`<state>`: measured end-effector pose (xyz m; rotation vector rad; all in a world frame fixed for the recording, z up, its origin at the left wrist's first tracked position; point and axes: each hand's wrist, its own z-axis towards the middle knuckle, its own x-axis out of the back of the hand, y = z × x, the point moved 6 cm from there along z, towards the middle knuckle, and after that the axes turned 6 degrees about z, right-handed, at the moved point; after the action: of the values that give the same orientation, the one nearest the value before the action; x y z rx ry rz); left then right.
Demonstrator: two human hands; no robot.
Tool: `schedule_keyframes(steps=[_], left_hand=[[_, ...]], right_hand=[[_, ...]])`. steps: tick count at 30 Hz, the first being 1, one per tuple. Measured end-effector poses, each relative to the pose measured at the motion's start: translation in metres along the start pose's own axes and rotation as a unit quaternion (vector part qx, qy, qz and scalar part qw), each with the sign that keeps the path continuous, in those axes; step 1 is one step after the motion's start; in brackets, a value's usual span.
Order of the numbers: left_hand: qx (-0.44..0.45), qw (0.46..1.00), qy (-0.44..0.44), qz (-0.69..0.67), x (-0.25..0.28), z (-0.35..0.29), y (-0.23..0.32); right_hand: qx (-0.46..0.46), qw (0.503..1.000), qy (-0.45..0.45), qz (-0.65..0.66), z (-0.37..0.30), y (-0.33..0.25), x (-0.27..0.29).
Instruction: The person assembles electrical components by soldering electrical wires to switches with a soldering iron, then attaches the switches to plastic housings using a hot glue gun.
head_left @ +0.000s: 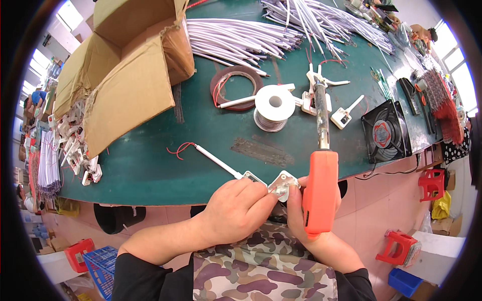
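My left hand (pixel 236 208) pinches a small white plug housing (pixel 281 184) at the near edge of the green table (pixel 150 165); a white cable (pixel 216 160) with red wire ends runs from it across the table. My right hand (pixel 311 220) grips the orange handle of a soldering iron (pixel 320 193), and its fingertips also touch the housing. The iron's dark barrel (pixel 321 118) points away from me toward a spool of solder wire (pixel 273 106).
An open cardboard box (pixel 125 65) stands at the left. Bundles of white cables (pixel 241 42) lie at the back. A tape ring (pixel 236 85), loose white plug parts (pixel 344 116), a black fan (pixel 385 131) and hand tools (pixel 416 100) sit to the right. Red stools (pixel 432 183) stand on the floor.
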<state>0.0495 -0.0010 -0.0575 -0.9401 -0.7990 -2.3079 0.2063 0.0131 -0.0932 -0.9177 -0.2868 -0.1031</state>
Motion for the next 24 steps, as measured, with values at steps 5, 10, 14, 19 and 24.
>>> schedule_keyframes(steps=[5,10,14,19,24], left_hand=[[0.031,0.998,-0.048,0.008,-0.002,0.001,-0.004],[0.021,0.999,-0.039,-0.005,-0.002,0.007,-0.004],[0.019,0.999,-0.009,-0.026,0.001,0.012,-0.003],[0.034,0.997,-0.043,-0.057,0.001,0.015,-0.007],[0.286,0.877,-0.171,-0.345,-0.012,0.014,-0.037]], right_hand=[[-0.033,0.994,0.092,-0.041,0.021,-0.016,-0.001],[0.021,0.993,0.100,-0.057,0.020,-0.021,-0.002],[0.033,0.992,0.079,-0.093,0.019,-0.023,-0.009],[0.042,0.992,0.106,-0.053,0.014,-0.015,-0.008],[0.066,0.991,0.100,-0.066,0.017,-0.014,-0.008]])
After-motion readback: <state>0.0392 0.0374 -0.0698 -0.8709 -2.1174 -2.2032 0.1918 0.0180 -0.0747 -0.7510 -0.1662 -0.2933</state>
